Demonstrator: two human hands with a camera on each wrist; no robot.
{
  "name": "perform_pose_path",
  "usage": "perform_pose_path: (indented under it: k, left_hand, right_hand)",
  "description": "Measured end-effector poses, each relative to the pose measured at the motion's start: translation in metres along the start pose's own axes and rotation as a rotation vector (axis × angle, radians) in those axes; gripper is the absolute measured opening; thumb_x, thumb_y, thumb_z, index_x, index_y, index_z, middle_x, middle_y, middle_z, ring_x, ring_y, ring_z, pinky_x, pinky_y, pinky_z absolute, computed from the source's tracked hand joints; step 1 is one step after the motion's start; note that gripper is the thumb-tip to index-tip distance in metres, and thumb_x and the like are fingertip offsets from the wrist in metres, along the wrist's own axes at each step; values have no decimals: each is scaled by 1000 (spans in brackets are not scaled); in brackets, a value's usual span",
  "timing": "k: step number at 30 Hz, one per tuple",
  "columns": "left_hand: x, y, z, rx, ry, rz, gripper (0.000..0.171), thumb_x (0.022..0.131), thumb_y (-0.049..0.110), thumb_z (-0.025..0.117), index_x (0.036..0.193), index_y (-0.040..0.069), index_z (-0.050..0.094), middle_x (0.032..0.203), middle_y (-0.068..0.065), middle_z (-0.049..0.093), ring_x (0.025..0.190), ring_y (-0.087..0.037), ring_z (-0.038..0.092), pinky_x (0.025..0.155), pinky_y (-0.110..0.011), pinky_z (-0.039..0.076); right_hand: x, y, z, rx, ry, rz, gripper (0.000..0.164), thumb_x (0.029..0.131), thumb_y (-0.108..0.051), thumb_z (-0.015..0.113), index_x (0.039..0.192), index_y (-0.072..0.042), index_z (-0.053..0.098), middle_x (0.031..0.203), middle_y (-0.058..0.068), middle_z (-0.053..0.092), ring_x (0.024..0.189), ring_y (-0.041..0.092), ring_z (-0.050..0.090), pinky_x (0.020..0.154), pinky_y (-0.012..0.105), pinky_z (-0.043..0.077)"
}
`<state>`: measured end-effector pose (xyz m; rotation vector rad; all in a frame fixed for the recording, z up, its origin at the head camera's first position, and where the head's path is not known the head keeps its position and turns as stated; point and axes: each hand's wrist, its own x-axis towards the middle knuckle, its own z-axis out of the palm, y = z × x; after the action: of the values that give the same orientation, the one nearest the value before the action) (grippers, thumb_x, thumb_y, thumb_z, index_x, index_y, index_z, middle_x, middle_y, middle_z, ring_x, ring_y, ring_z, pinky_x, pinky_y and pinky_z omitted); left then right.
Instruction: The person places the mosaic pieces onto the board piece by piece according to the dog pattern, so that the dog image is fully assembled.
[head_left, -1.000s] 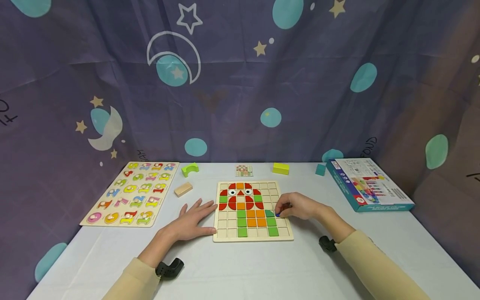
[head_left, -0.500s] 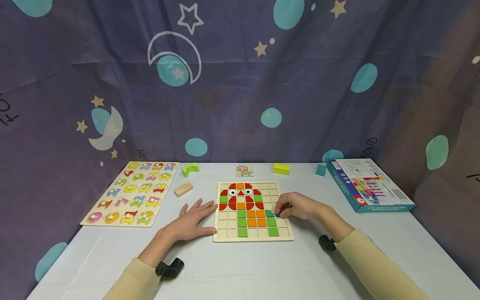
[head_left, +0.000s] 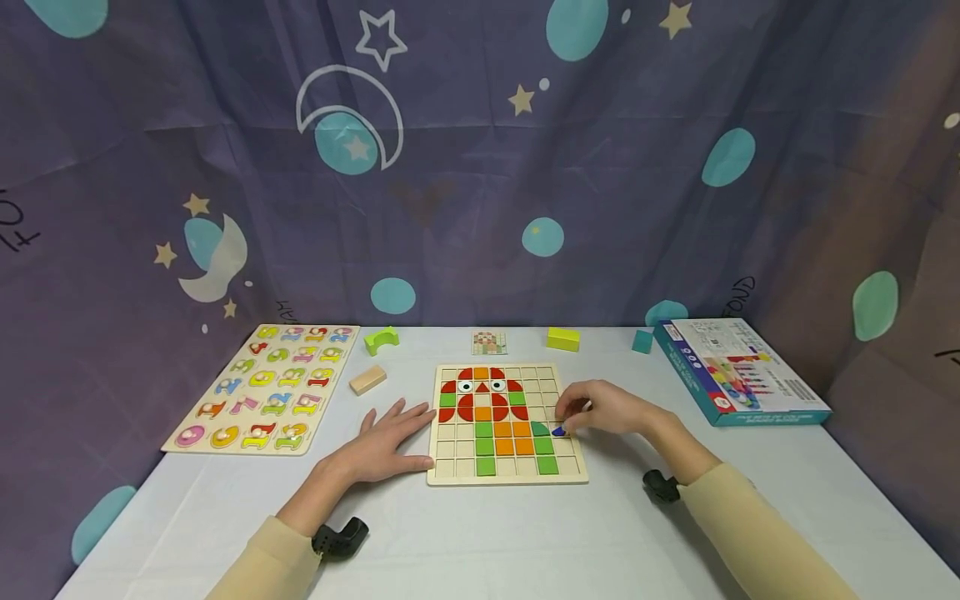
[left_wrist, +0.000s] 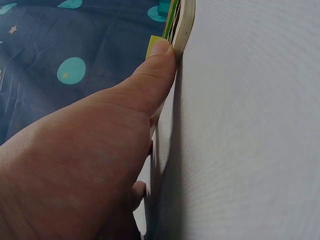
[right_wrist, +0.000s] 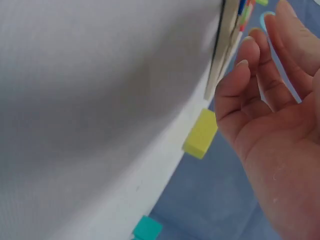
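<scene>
A square wooden grid board (head_left: 459, 470) lies on the table with red, orange and green tiles set in it, forming a figure with two eyes. My left hand (head_left: 386, 442) is spread flat beside its left edge, and the thumb (left_wrist: 161, 50) touches the rim in the left wrist view. At the board's right side, a small dark blue piece (head_left: 558, 432) lies beside a rounded green tile (head_left: 539, 428). My right hand (head_left: 603, 407) hovers just over that piece. Its fingers (right_wrist: 234, 82) are loosely bent, with a gap to the thumb and nothing held.
A number puzzle (head_left: 258, 387) lies left, a boxed set (head_left: 738, 371) right. Along the back are a green arch block (head_left: 381, 338), a small picture card (head_left: 489, 342), a yellow block (head_left: 562, 338) and a teal block (head_left: 642, 341). A plain wooden block (head_left: 367, 380) lies left of the board.
My right hand has let go of the blue piece and shifted slightly to the right, so more of the piece shows. The left hand has stayed in place.
</scene>
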<state>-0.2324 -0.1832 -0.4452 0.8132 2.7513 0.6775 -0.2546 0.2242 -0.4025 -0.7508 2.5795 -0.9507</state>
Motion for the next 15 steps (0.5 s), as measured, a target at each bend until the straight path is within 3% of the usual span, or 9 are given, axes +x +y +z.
perform_pose_path:
  k: [15]
  left_hand:
    - [0, -2, 0, -6, 1, 7, 83, 89, 63, 66, 157, 22, 41, 163, -1, 31, 152, -36, 11, 113, -69, 0]
  right_hand:
    - [-17, 4, -12, 25, 119, -9, 21, 97, -20, 71, 112, -5, 71, 97, -2, 66, 89, 22, 56, 80, 31, 51]
